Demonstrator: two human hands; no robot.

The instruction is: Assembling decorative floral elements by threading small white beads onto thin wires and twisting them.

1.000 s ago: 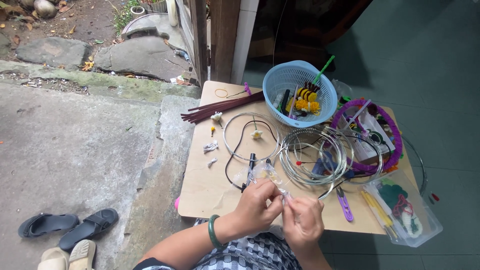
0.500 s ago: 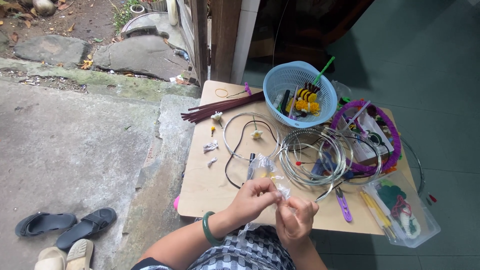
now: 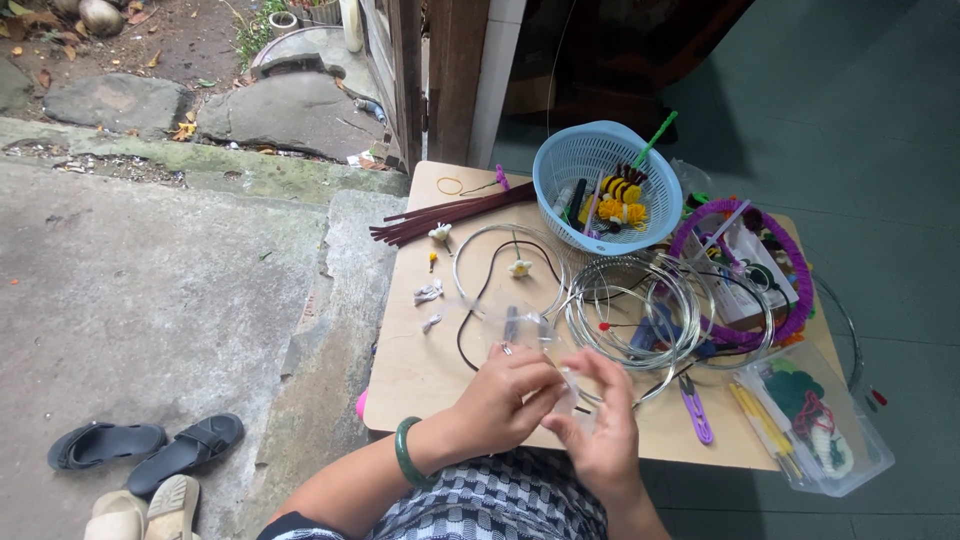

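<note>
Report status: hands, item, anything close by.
Left hand and right hand together, pinching a small clear plastic packet. Held above the light wooden board. Coiled silver wire rings lie just beyond.

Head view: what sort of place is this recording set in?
Probably a home doorstep used as a craft spot. A low wooden board with wire hoops and a blue basket sits by a doorway, between a concrete step with sandals and a green floor.

Grey concrete floor [image 3: 120,300] fills the left; a low wooden table [image 3: 420,370] sits centre, green floor [image 3: 880,150] upper right.
</note>
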